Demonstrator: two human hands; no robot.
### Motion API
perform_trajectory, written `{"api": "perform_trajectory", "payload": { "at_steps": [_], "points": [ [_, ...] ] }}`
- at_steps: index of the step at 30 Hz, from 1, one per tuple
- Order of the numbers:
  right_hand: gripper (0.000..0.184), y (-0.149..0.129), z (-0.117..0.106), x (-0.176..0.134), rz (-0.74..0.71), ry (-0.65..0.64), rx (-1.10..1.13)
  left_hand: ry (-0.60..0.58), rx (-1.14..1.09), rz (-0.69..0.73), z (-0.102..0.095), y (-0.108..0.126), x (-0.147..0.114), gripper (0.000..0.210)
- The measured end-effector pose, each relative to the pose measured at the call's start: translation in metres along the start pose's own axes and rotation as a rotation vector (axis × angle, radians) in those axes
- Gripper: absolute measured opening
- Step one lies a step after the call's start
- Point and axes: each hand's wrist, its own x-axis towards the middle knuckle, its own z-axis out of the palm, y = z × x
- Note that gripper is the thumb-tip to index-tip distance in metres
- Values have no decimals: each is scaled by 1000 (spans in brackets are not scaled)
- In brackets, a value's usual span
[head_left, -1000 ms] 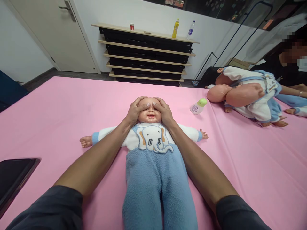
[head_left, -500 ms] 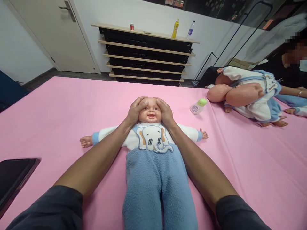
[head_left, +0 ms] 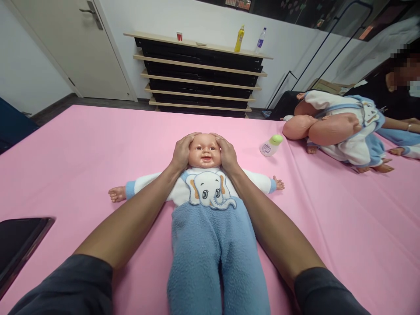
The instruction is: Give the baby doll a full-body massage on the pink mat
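It looked like a baby-care classroom. A big pink mat (head_left: 82,153) covered the table, with two dolls (head_left: 206,192) (head_left: 341,131) lying on it, a lotion bottle (head_left: 271,146) between them, and shelves (head_left: 200,74) by the wall.

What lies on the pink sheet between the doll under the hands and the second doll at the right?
A small lotion bottle with a green cap lies on its side on the pink sheet between the doll and the second doll, in the head view.
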Motion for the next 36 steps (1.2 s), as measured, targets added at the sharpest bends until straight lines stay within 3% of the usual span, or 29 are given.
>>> {"api": "perform_trajectory", "payload": {
  "at_steps": [3,7,18,24,30,36],
  "points": [
    [36,-1,0,-1,7,8,-15,-41,20,7,-1,2,-1,35],
    [48,-3,-1,-4,48,-78,33,-116,31,-43,-1,6,-4,46],
    [55,0,-1,-4,86,-70,109,-37,47,3,1,6,0,38],
    [42,-3,0,-3,13,10,63,-35,125,64,1,7,-2,39],
    [56,-5,1,-6,45,-62,26,-96,125,38,1,8,-6,48],
    [57,-3,0,-6,97,-47,83,-60,92,6,0,7,-5,44]
  ]
}}
